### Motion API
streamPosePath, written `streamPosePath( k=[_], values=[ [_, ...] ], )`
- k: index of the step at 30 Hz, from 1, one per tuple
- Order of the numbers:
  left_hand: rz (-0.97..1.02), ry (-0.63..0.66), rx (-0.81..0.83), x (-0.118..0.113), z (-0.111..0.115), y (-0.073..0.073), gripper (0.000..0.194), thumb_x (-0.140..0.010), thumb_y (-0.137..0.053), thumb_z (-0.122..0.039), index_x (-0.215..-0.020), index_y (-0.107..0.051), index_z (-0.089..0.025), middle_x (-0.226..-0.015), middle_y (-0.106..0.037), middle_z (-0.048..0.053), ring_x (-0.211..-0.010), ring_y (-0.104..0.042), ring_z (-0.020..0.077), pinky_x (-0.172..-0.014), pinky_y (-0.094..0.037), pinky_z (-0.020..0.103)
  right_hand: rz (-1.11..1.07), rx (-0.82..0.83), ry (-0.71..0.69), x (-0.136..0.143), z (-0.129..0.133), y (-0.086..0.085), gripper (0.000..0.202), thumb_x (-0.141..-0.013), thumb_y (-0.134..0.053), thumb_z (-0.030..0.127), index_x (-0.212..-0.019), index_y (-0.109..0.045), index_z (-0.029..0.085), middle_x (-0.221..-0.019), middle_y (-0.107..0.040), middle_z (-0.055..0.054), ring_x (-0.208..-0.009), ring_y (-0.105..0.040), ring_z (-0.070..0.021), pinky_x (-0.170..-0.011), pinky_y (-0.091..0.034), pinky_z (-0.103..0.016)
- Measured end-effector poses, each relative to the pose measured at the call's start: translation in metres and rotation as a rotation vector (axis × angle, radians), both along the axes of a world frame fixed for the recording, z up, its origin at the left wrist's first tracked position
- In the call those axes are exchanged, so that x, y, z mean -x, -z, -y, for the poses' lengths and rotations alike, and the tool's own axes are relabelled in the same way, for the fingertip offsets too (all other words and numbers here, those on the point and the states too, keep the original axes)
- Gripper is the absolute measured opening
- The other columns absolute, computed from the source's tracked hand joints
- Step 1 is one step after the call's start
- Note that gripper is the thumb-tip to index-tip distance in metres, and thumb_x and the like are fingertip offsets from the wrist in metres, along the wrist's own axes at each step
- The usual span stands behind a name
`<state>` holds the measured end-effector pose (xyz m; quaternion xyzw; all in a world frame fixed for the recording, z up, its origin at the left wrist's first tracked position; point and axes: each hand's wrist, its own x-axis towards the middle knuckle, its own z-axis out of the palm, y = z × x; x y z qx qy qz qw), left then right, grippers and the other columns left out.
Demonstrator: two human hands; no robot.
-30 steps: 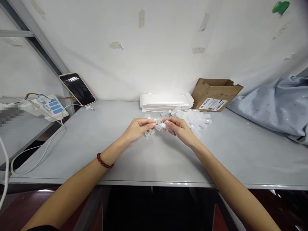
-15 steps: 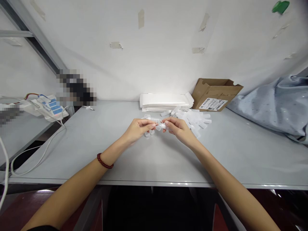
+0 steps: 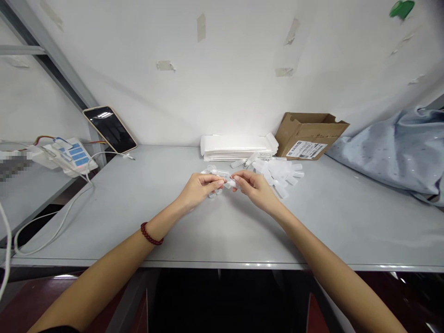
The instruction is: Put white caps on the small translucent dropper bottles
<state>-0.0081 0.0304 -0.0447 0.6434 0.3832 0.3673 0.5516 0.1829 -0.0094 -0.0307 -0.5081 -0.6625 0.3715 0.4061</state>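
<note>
Close together over the table, both hands work in a fingertip pinch. My right hand [image 3: 255, 187] grips a small translucent white plastic piece [image 3: 230, 184], mostly hidden by its fingers. Thumb and forefinger of my left hand [image 3: 201, 186] are pressed together just left of that piece. A thin pale strand shows at these fingertips, but what they hold is too small to make out. Beyond my left fingers lie several similar translucent pieces [image 3: 219, 173]. Behind my right hand spreads a larger pile of translucent plastic pieces [image 3: 281, 173].
A stack of flat white packets [image 3: 239, 145] rests against the wall, beside an open cardboard box [image 3: 307, 138]. Light blue fabric [image 3: 398, 152] drapes over the right side. At left are a leaning phone [image 3: 111, 129], a power strip [image 3: 78, 157] and white cables [image 3: 65, 219].
My fingertips have shifted slightly around the small piece, and less of it shows between them. The view has moved a little. The pile looks the same.
</note>
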Motion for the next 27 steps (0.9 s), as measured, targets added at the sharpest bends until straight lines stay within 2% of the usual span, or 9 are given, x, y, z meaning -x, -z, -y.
streamPosePath(
  k=[7, 17, 27],
  values=[
    [-0.047, 0.002, -0.048, 0.0000, 0.0017, 0.0004, 0.026, -0.077, -0.068, -0.039, -0.084, -0.076, -0.016, -0.070, -0.064, 0.004, -0.062, -0.051, 0.0126, -0.057, -0.046, 0.027, 0.008, 0.003, -0.011, -0.0002, -0.0006, 0.0033, 0.028, -0.091, -0.047, 0.037, -0.093, -0.065, 0.016, -0.068, -0.063, -0.002, -0.054, -0.040, -0.0107, -0.054, -0.032, -0.026],
    [-0.114, 0.017, -0.138, -0.0006, 0.0033, -0.0013, 0.026, -0.078, -0.065, -0.039, -0.078, -0.074, -0.015, -0.070, -0.064, 0.003, -0.062, -0.052, 0.0130, -0.059, -0.043, 0.027, 0.004, 0.011, -0.010, 0.0011, 0.0009, 0.0035, 0.026, -0.091, -0.048, 0.037, -0.094, -0.064, 0.016, -0.068, -0.064, -0.002, -0.056, -0.045, -0.0111, -0.056, -0.034, -0.026],
    [-0.117, 0.026, -0.135, 0.0014, 0.0028, -0.0080, 0.027, -0.082, -0.062, -0.042, -0.082, -0.071, -0.016, -0.077, -0.067, 0.004, -0.062, -0.054, 0.0126, -0.059, -0.046, 0.026, -0.074, 0.005, -0.036, 0.0011, 0.0003, 0.0037, 0.032, -0.091, -0.050, 0.046, -0.094, -0.064, 0.017, -0.072, -0.062, -0.002, -0.058, -0.044, -0.0111, -0.055, -0.034, -0.026]
  ],
)
